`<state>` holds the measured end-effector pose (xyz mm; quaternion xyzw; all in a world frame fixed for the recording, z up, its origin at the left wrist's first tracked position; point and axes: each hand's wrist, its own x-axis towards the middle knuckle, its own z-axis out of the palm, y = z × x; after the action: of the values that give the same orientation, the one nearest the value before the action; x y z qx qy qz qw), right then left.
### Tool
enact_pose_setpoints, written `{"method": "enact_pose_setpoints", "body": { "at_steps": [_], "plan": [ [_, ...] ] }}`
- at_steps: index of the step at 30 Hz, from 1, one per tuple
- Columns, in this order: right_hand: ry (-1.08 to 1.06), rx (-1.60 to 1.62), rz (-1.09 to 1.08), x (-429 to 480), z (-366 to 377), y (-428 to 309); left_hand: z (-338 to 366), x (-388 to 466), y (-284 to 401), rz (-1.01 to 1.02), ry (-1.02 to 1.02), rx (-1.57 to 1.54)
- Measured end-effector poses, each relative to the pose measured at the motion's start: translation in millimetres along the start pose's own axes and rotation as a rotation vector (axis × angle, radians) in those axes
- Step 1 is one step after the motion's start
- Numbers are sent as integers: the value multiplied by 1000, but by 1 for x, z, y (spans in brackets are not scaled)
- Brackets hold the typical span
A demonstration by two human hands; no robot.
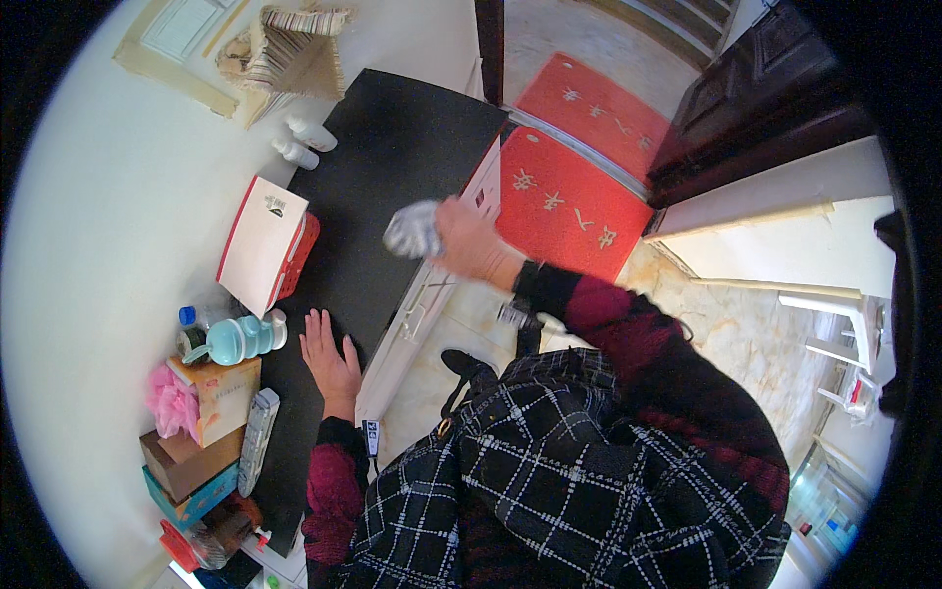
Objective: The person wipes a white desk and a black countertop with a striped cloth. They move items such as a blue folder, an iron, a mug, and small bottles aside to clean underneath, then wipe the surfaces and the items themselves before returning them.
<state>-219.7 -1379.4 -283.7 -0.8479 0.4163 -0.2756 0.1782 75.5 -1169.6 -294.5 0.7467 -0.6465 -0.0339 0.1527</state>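
My right hand (471,241) grips a bunched grey-and-white cloth (413,230) over the front edge of a black countertop (412,140). The hand is slightly blurred, and whether the cloth touches the top I cannot tell. Further along the same surface, my left hand (330,361) lies palm down with its fingers spread, holding nothing. Just beyond its fingertips stands a red plastic basket (300,254) with a white-and-red box or board (261,243) on it. Beside the left hand is a light-blue stacked container (239,340).
Two white bottles (305,143) stand against the wall. Cardboard boxes (195,460), a pink plastic bag (173,401), a power strip (257,442) and a red-lidded jar (188,545) crowd the near end. Red doormats (567,206) lie by a dark door (751,103). A striped cloth (294,55) hangs on the wall.
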Motion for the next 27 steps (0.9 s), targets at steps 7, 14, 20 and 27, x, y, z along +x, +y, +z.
{"method": "enact_pose_setpoints", "body": {
  "at_steps": [7, 14, 20, 27],
  "plan": [
    [171, 224, -212, -35, 42, -18, -4, 0, 2, 2, -12, -2],
    [543, 244, 108, 18, 6, 93, -5, -2, 4, 24, 6, -12],
    [873, 459, 372, 50, 27, 105, -6, -3, 6, 21, 8, 10],
    [543, 412, 448, -22, 74, 4, -2, -2, 3, 23, 27, 5]
  ]
}}
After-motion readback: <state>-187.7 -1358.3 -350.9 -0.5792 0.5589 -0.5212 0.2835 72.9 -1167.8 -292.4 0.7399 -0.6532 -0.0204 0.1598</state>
